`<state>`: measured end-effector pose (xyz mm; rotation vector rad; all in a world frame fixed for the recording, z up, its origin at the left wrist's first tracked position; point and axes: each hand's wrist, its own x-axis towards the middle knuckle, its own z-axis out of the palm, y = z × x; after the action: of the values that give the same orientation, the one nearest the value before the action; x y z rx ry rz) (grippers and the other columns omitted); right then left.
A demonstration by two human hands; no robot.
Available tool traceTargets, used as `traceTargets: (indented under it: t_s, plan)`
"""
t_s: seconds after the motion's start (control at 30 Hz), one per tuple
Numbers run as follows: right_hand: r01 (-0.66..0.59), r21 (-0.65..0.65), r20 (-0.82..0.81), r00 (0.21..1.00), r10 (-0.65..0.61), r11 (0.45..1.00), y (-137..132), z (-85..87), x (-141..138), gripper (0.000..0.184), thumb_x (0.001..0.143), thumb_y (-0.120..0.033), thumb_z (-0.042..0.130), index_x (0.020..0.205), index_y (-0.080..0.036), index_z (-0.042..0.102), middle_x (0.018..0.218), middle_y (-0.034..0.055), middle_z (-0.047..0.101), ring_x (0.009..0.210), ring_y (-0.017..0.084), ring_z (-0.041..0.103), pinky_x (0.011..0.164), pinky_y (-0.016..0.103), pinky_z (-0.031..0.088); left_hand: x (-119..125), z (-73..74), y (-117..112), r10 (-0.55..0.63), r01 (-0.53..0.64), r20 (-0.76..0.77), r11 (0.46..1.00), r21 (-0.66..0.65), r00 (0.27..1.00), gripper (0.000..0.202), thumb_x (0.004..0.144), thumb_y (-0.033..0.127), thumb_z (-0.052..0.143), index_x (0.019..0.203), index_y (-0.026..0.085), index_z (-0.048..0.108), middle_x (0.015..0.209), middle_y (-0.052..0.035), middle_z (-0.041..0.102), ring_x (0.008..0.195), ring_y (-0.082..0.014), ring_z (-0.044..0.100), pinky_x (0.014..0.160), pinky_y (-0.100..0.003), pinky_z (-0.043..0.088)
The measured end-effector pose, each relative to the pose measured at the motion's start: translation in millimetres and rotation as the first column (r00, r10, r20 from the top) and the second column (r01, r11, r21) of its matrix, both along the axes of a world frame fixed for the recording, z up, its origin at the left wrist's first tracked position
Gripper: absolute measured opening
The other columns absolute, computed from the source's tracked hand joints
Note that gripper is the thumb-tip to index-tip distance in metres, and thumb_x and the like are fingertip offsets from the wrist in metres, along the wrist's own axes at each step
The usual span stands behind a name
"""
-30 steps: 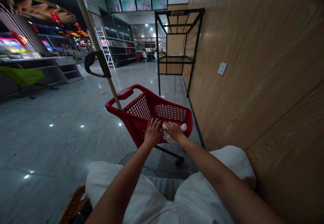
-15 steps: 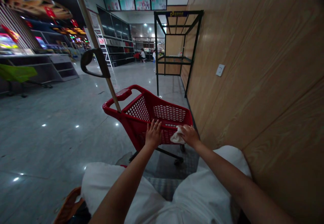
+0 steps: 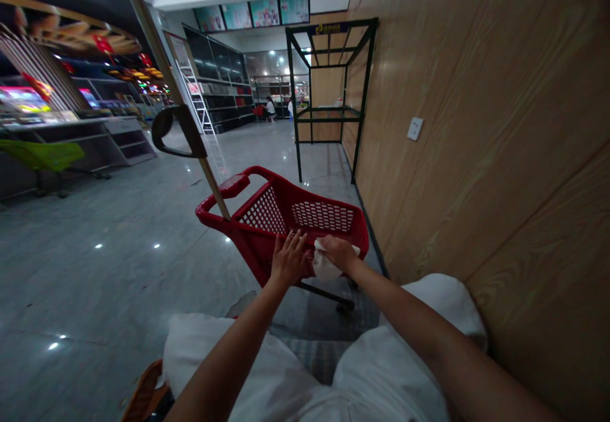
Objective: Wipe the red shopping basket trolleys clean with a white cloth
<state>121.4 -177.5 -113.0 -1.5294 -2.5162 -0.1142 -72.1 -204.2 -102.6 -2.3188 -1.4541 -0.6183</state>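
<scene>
A red plastic shopping basket on wheels (image 3: 286,209) stands on the floor in front of my knees. My left hand (image 3: 288,258) lies flat against its near wall, fingers spread. My right hand (image 3: 339,251) is closed on a white cloth (image 3: 323,265) and presses it to the same wall, close beside the left hand. A long pole with a black handle (image 3: 177,131) rises from the basket's left rim toward the upper left.
A wood-panelled wall with a white socket (image 3: 415,128) runs along the right. An empty black metal rack (image 3: 328,91) stands beyond the basket. Shop shelves, a ladder (image 3: 203,107) and a green chair (image 3: 42,155) lie at the left and back; people are far off. An orange basket edge (image 3: 140,393) shows at bottom left.
My right hand with the cloth slid right along the basket wall, then back left next to my left hand. My left hand stayed on the basket.
</scene>
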Motion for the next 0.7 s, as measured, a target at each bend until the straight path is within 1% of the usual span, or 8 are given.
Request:
traceTargets:
  t_s: [0.07, 0.17, 0.23, 0.3, 0.37, 0.47, 0.57, 0.7]
  plan:
    - [0.017, 0.015, 0.005, 1.0, -0.017, 1.0, -3, -5.6, 26, 0.039, 0.095, -0.043, 0.036, 0.127, -0.025, 0.05, 0.11, 0.0078, 0.06, 0.094, 0.018, 0.058, 0.081, 0.027, 0.041, -18, 15.1, 9, -0.021, 0.022, -0.032, 1.0, 0.016, 0.999, 0.045, 0.091, 0.039, 0.039, 0.133, 0.028, 0.046, 0.141, -0.0058, 0.045, 0.135, -0.026, 0.033, 0.113, -0.054, 0.012]
    - [0.093, 0.06, 0.009, 0.996, -0.093, 0.994, -9, -11.6, 63, 0.043, 0.092, -0.048, 0.041, 0.125, -0.024, 0.052, 0.111, 0.0086, 0.06, 0.099, 0.02, 0.056, 0.091, 0.034, 0.037, -54, 42.1, 32, 0.041, -0.039, -0.023, 0.997, 0.072, 0.999, 0.047, 0.089, 0.043, 0.04, 0.131, 0.025, 0.048, 0.135, -0.0093, 0.051, 0.13, -0.0292, 0.038, 0.11, -0.056, 0.017]
    - [0.115, 0.072, 0.008, 0.993, -0.115, 0.991, -12, -12.9, 77, 0.043, 0.092, -0.049, 0.042, 0.126, -0.023, 0.051, 0.113, 0.0089, 0.059, 0.102, 0.021, 0.055, 0.096, 0.037, 0.034, -76, 56.3, 46, 0.011, -0.007, -0.064, 0.998, 0.063, 0.998, 0.048, 0.087, 0.049, 0.042, 0.125, 0.023, 0.054, 0.126, -0.0111, 0.058, 0.122, -0.0305, 0.047, 0.106, -0.054, 0.025]
    - [0.114, 0.051, 0.008, 0.993, -0.114, 0.992, -12, -12.3, 79, 0.042, 0.093, -0.046, 0.041, 0.127, -0.024, 0.05, 0.116, 0.0084, 0.058, 0.102, 0.02, 0.055, 0.094, 0.035, 0.036, -89, 63.6, 53, -0.034, 0.034, -0.136, 0.999, 0.004, 0.99, 0.049, 0.085, 0.054, 0.042, 0.114, 0.02, 0.063, 0.111, -0.0131, 0.066, 0.109, -0.0302, 0.056, 0.097, -0.048, 0.036]
    - [0.116, 0.02, 0.0, 0.993, -0.116, 0.993, -11, -10.5, 69, 0.039, 0.094, -0.043, 0.038, 0.127, -0.025, 0.049, 0.119, 0.0077, 0.056, 0.1, 0.019, 0.056, 0.088, 0.03, 0.04, -92, 64.5, 55, -0.014, 0.003, -0.187, 0.998, -0.058, 0.982, 0.05, 0.085, 0.056, 0.039, 0.094, 0.017, 0.07, 0.09, -0.0148, 0.07, 0.091, -0.0296, 0.063, 0.084, -0.043, 0.042]
    - [0.128, -0.003, -0.011, 0.992, -0.128, 0.992, -7, -5.4, 38, 0.038, 0.096, -0.042, 0.035, 0.127, -0.024, 0.049, 0.119, 0.0074, 0.056, 0.1, 0.018, 0.056, 0.081, 0.027, 0.043, -86, 60.5, 54, 0.076, -0.096, -0.226, 0.992, -0.079, 0.971, 0.055, 0.086, 0.056, 0.036, 0.071, 0.015, 0.069, 0.07, -0.0161, 0.068, 0.072, -0.0295, 0.064, 0.07, -0.04, 0.041]
    - [0.105, -0.012, 0.001, 0.994, -0.105, 0.994, -2, 3.1, -6, 0.038, 0.096, -0.043, 0.032, 0.125, -0.025, 0.049, 0.117, 0.0078, 0.057, 0.1, 0.019, 0.056, 0.081, 0.028, 0.043, -82, 57.3, 53, 0.12, -0.138, -0.24, 0.989, -0.058, 0.963, 0.055, 0.085, 0.056, 0.038, 0.068, 0.014, 0.068, 0.068, -0.0169, 0.068, 0.068, -0.0299, 0.063, 0.067, -0.04, 0.039]
    - [0.037, 0.014, -0.02, 0.999, -0.036, 0.999, 5, 14.5, -65, 0.038, 0.097, -0.041, 0.027, 0.125, -0.024, 0.046, 0.112, 0.0081, 0.057, 0.095, 0.019, 0.057, 0.078, 0.029, 0.044, -81, 55.1, 50, 0.14, -0.149, -0.219, 0.989, -0.024, 0.966, 0.056, 0.087, 0.057, 0.035, 0.068, 0.014, 0.067, 0.067, -0.0168, 0.067, 0.069, -0.0289, 0.062, 0.068, -0.039, 0.036]
